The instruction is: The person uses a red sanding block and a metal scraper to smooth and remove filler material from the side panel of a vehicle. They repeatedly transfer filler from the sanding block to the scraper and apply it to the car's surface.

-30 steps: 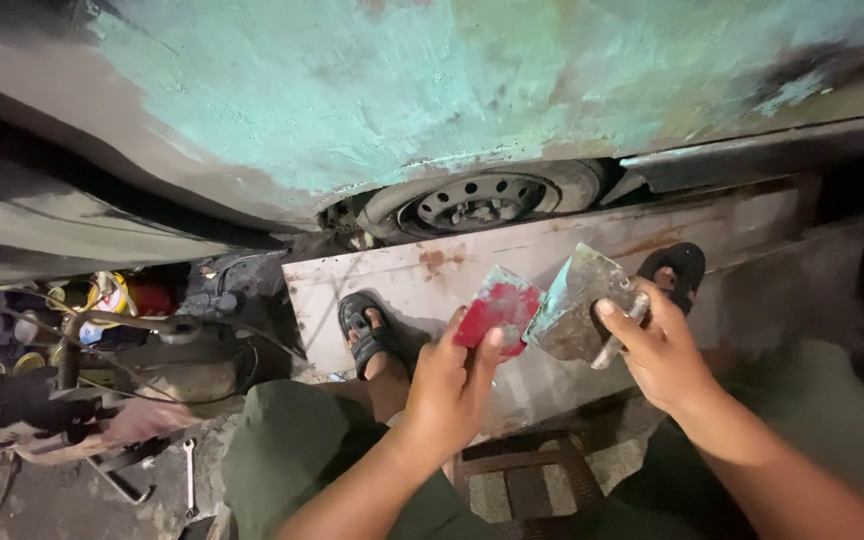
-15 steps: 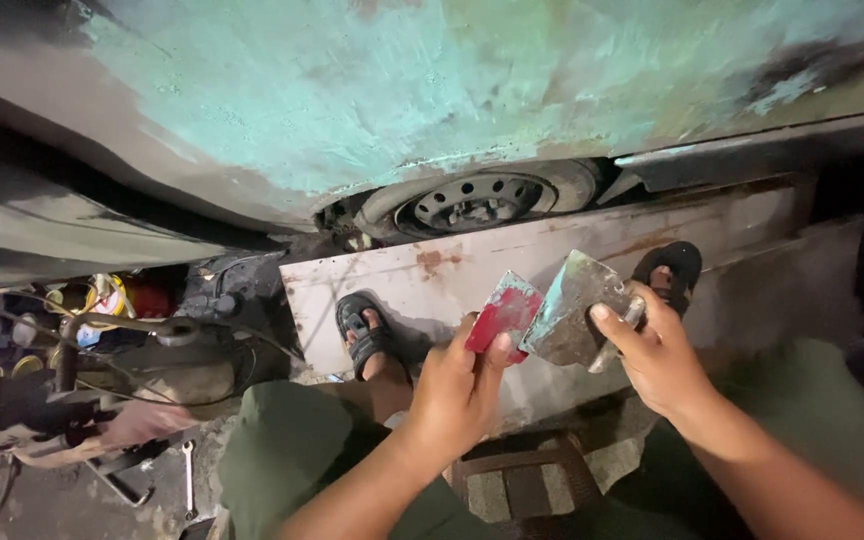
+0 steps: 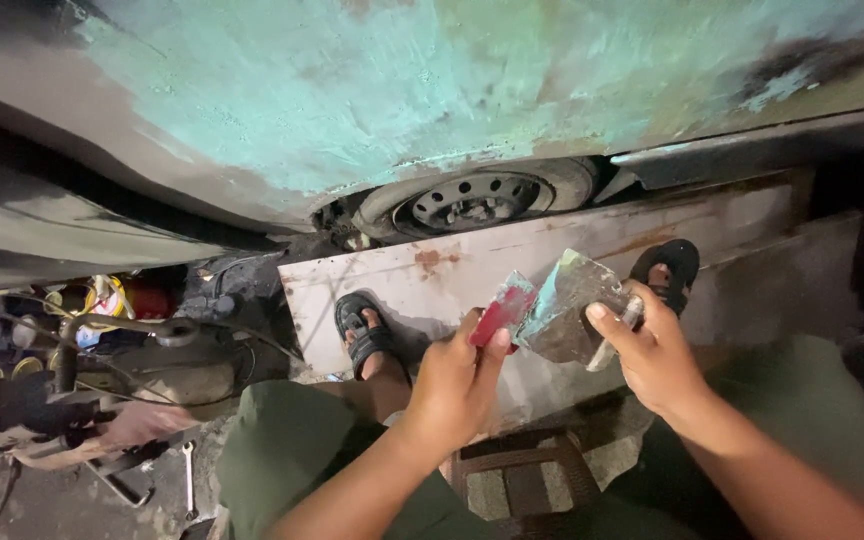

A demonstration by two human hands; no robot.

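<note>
left hand [image 3: 455,383] pinching a red spreader [image 3: 503,310] between thumb and fingers, blade sticking up past the fingertips. right hand [image 3: 654,350] wrapped around a grey putty-smeared board [image 3: 571,306], thumb on top, fingers curled underneath. spreader's edge touching the board's left edge. all held over the pale panel [image 3: 552,255], sandalled feet [image 3: 364,335] on it.

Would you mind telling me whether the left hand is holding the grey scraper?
No, the left hand holds a red spreader, while the right hand holds the grey scraper.
</note>
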